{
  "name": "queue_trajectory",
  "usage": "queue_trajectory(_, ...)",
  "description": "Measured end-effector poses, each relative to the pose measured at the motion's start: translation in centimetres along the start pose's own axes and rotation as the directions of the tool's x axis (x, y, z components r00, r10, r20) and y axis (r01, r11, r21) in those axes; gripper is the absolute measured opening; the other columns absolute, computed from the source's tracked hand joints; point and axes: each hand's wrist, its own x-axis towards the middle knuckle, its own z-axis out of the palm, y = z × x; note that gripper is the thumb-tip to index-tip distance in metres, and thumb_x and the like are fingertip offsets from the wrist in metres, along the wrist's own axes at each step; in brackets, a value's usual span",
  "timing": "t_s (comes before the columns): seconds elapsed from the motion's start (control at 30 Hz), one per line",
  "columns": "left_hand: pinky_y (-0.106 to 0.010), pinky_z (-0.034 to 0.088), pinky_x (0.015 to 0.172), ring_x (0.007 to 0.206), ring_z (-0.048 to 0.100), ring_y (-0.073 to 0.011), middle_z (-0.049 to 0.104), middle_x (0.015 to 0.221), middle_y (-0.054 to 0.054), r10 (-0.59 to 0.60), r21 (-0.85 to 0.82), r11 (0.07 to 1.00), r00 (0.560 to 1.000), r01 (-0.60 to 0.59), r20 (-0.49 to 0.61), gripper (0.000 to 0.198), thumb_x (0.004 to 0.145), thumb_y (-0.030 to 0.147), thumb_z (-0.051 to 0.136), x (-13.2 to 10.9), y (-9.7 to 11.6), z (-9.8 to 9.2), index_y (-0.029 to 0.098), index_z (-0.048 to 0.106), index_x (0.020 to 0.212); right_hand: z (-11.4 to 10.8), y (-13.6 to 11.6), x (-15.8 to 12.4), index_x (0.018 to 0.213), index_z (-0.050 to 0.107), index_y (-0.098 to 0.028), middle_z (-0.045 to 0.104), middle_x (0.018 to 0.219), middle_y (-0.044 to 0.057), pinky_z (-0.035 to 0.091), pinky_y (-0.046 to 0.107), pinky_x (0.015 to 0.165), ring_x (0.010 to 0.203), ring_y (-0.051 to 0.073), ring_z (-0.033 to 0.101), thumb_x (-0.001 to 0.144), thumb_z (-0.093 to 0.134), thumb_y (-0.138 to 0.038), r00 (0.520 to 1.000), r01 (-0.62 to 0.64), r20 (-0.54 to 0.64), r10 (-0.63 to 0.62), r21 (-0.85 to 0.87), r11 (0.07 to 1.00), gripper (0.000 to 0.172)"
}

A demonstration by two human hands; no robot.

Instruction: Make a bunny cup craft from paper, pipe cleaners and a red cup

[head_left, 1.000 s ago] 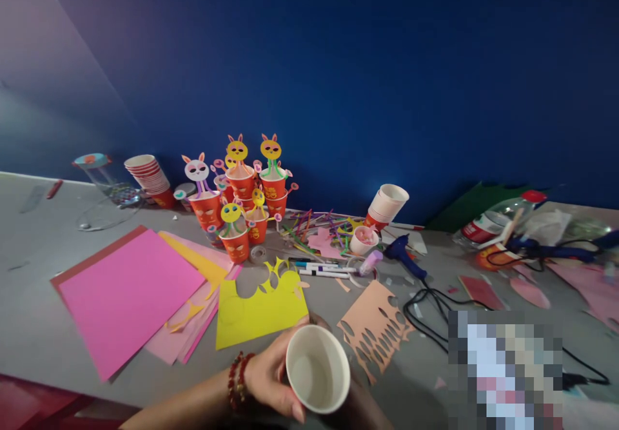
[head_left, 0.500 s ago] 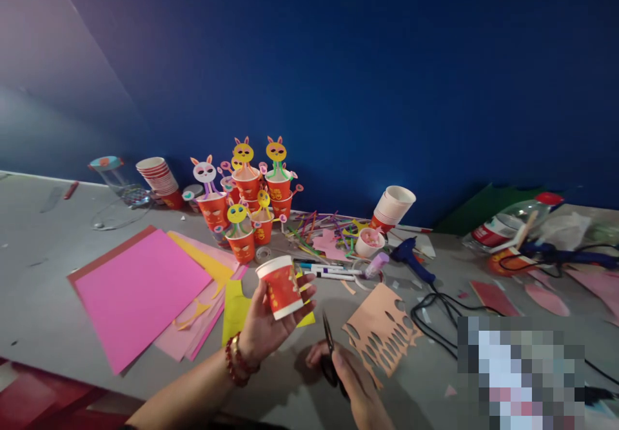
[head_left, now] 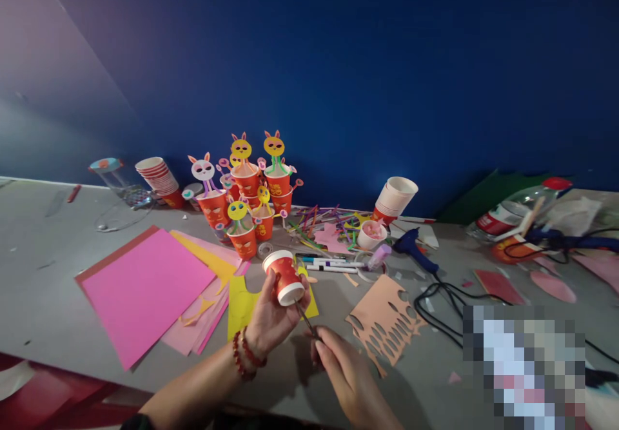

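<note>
A red and white paper cup (head_left: 283,274) lies tilted in my left hand (head_left: 271,327), whose fingers wrap around its side, its white base turned toward me. My right hand (head_left: 341,359) grips a pair of scissors (head_left: 307,319) with dark handles. Their tips meet the cup near its base; whether they pierce it I cannot tell. Beneath the cup lies a yellow paper sheet (head_left: 240,301). To the right of my hands is a peach paper sheet (head_left: 374,307) with many oval holes cut in it.
Decorated cups with animal faces (head_left: 242,243) stand behind my hands. Pink sheets (head_left: 145,288) lie at left. Cup stacks (head_left: 162,185) stand toward the wall. Markers (head_left: 333,263), pipe cleaners (head_left: 319,220), a blue glue gun (head_left: 416,249) with black cord and a plastic bottle (head_left: 512,214) are at right.
The cup has turned so its base faces me. The scissors, upright and apart from the cup before, have tipped left and come up against it.
</note>
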Motion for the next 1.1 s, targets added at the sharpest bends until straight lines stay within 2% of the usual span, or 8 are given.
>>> queue_trajectory(0.4, -0.032, 0.057, 0.087, 0.091, 0.071, -0.0201, 0.072, 0.098, -0.014, 0.062, 0.099, 0.993, 0.998, -0.063, 0.008, 0.035, 0.1, 0.039, 0.047, 0.2, -0.4, -0.5, 0.008, 0.064, 0.103, 0.3, -0.3, 0.5, 0.083, 0.057, -0.022, 0.058, 0.07, 0.001, 0.046, 0.024, 0.056, 0.062, 0.016, 0.056, 0.102, 0.038, -0.045, 0.991, -0.134, 0.036, 0.129, 0.228, 0.964, 0.035)
queue_trajectory(0.6, -0.034, 0.058, 0.083, 0.084, 0.071, -0.0189, 0.074, 0.095, -0.008, 0.196, 0.239, 0.947, 0.975, -0.216, 0.108, 0.03, 0.084, 0.037, 0.074, 0.5, -0.8, -1.2, 0.011, 0.068, 0.1, 0.6, -0.6, 0.7, 0.089, 0.062, -0.016, 0.059, 0.065, 0.0, 0.043, 0.022, 0.046, 0.051, 0.013, 0.057, 0.09, 0.056, -0.053, 0.936, -0.349, 0.217, 0.276, 0.663, 0.662, 0.037)
queue_trajectory(0.77, -0.035, 0.059, 0.081, 0.084, 0.072, -0.0197, 0.075, 0.094, -0.007, 0.284, 0.322, 0.891, 0.946, -0.32, 0.155, 0.037, 0.076, 0.04, 0.081, 0.6, -1.0, -1.7, 0.014, 0.069, 0.099, 0.8, -0.7, 0.9, 0.089, 0.064, -0.014, 0.055, 0.061, -0.001, 0.039, 0.022, 0.041, 0.043, 0.011, 0.05, 0.087, 0.053, -0.046, 0.886, -0.457, 0.36, 0.292, 0.782, 0.423, 0.034)
queue_trajectory(0.8, -0.035, 0.059, 0.081, 0.084, 0.072, -0.0195, 0.075, 0.094, -0.007, 0.288, 0.324, 0.89, 0.946, -0.321, 0.146, 0.036, 0.077, 0.04, 0.08, 0.7, -1.1, -1.8, 0.013, 0.069, 0.098, 0.8, -0.6, 0.8, 0.089, 0.063, -0.015, 0.054, 0.062, -0.002, 0.039, 0.023, 0.041, 0.044, 0.011, 0.049, 0.087, 0.052, -0.047, 0.886, -0.458, 0.357, 0.295, 0.766, 0.45, 0.035)
queue_trajectory(0.87, -0.036, 0.059, 0.081, 0.083, 0.072, -0.019, 0.075, 0.092, -0.006, 0.285, 0.319, 0.897, 0.952, -0.306, 0.112, 0.032, 0.08, 0.04, 0.078, 0.8, -1.1, -1.9, 0.013, 0.069, 0.096, 0.7, -0.3, 0.8, 0.09, 0.063, -0.017, 0.054, 0.064, -0.001, 0.041, 0.025, 0.046, 0.049, 0.013, 0.052, 0.091, 0.048, -0.049, 0.918, -0.395, 0.251, 0.307, 0.641, 0.658, 0.035)
queue_trajectory(0.97, -0.036, 0.059, 0.083, 0.084, 0.072, -0.0191, 0.075, 0.091, -0.007, 0.255, 0.307, 0.917, 0.966, -0.256, 0.046, 0.028, 0.085, 0.039, 0.073, 1.0, -1.1, -1.9, 0.013, 0.068, 0.094, 0.1, -0.3, 0.7, 0.096, 0.063, -0.019, 0.064, 0.077, 0.006, 0.045, 0.031, 0.063, 0.069, 0.02, 0.061, 0.096, 0.044, -0.04, 0.983, -0.184, -0.001, 0.185, 0.117, 0.976, 0.028)
queue_trajectory(1.03, -0.035, 0.059, 0.083, 0.084, 0.072, -0.0193, 0.075, 0.09, -0.008, 0.245, 0.311, 0.92, 0.969, -0.237, 0.015, 0.026, 0.088, 0.039, 0.07, 1.1, -1.1, -1.8, 0.013, 0.068, 0.093, -0.4, -0.5, 0.7, 0.101, 0.063, -0.02, 0.068, 0.087, 0.01, 0.044, 0.035, 0.072, 0.081, 0.025, 0.064, 0.096, 0.041, -0.03, 0.996, -0.086, -0.052, 0.077, -0.202, 0.976, 0.025)
queue_trajectory(1.1, -0.034, 0.06, 0.08, 0.083, 0.072, -0.0192, 0.075, 0.089, -0.008, 0.254, 0.317, 0.917, 0.967, -0.24, -0.003, 0.026, 0.088, 0.039, 0.068, 1.1, -1.1, -1.8, 0.013, 0.067, 0.093, -0.7, -0.8, 0.8, 0.103, 0.062, -0.019, 0.069, 0.089, 0.012, 0.043, 0.037, 0.073, 0.084, 0.027, 0.064, 0.096, 0.038, -0.025, 0.998, -0.051, -0.046, 0.038, -0.332, 0.942, 0.026)
